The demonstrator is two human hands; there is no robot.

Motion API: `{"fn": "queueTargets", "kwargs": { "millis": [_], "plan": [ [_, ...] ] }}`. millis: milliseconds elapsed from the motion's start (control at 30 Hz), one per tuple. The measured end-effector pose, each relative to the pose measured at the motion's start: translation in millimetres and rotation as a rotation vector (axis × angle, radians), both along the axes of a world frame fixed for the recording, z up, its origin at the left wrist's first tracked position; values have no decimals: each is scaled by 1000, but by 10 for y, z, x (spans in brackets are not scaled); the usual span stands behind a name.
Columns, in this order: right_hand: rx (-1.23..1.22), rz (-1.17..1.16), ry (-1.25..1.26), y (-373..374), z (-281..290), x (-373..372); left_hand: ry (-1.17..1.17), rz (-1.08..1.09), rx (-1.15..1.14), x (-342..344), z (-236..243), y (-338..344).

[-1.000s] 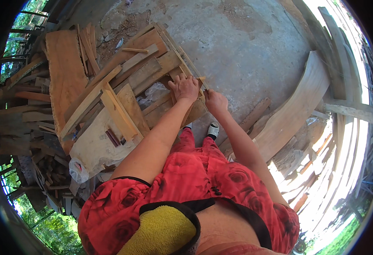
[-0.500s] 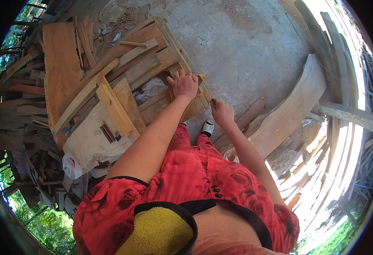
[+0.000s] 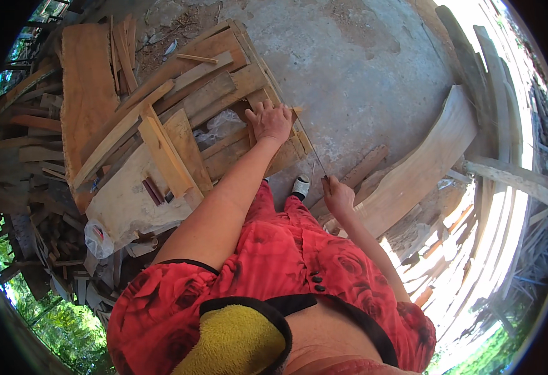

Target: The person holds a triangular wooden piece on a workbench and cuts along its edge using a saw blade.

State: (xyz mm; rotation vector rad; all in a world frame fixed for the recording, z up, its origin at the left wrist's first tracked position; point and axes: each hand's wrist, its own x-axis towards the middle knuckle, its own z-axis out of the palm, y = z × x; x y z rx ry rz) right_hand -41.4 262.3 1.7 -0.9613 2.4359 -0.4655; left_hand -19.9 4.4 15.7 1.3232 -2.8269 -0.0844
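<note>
My left hand (image 3: 270,123) presses down at the right edge of a low wooden workbench (image 3: 252,79), its fingers bent over a small piece of wood (image 3: 296,110). Only the light end of that piece shows beyond the hand. My right hand (image 3: 338,195) is closed round the handle of a handsaw (image 3: 319,160), mostly hidden in the fist. The thin blade, seen nearly edge-on, runs up and away from the fist along the bench's right edge, beside the wood piece.
Loose boards (image 3: 168,156) and a clear plastic bag (image 3: 221,124) lie on the bench. A wide plank (image 3: 64,94) stands left of it. Offcuts are heaped at the far left. A long curved board (image 3: 421,159) lies on the right. My shoe (image 3: 301,186) is below the bench edge.
My right hand has drawn back toward me and slightly right with the handsaw, so more of the blade shows. The left hand stays on the wood piece.
</note>
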Motion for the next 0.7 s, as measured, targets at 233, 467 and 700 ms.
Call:
{"fn": "queueTargets", "kwargs": {
  "millis": [233,467,700],
  "plan": [
    [-85,-41,44,-1212,-102,-403,28,-18,15,-69,-33,62],
    [-68,-30,34,-569,-79,-171,-1,5,0,-19,-18,2],
    [-35,-24,23,-223,-151,-100,-24,-4,42,-93,48,17]
  ]
}}
